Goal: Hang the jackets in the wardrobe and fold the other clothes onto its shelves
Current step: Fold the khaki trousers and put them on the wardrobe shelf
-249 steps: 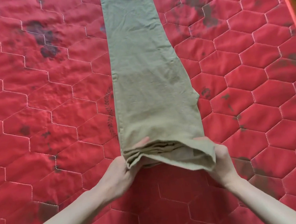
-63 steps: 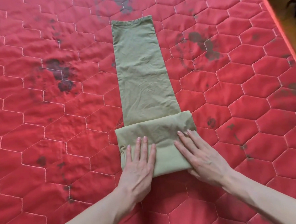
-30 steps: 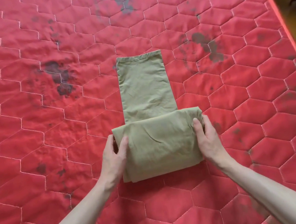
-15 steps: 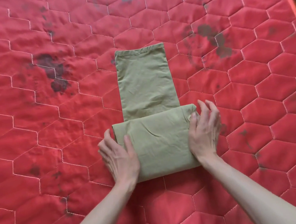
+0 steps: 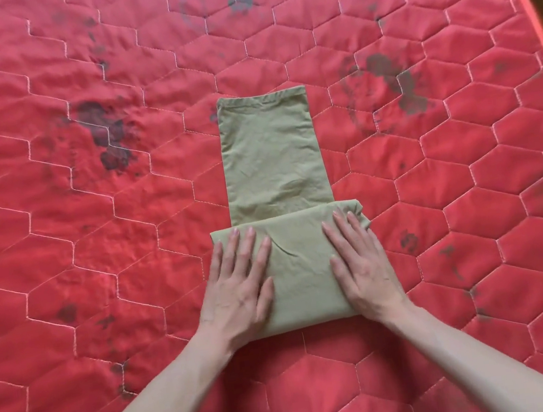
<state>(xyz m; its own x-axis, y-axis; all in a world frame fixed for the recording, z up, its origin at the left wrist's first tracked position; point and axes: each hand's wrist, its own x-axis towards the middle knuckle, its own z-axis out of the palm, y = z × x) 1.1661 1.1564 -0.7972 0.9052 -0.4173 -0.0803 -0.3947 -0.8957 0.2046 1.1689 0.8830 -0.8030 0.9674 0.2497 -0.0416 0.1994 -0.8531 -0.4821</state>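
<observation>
Two flat, straight-fingered palms, left hand (image 5: 239, 289) and right hand (image 5: 362, 263), press the folded bundle of the olive trousers (image 5: 276, 170) on the red quilted mattress (image 5: 93, 229), gripping nothing; advise smoothing outward, edges squared, before folding on toward the far hem.

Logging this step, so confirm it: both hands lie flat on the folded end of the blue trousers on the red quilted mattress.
One thing is wrong: the trousers are olive green, not blue. The head view shows the left hand and right hand flat on the folded end, on the red quilted mattress.
</observation>
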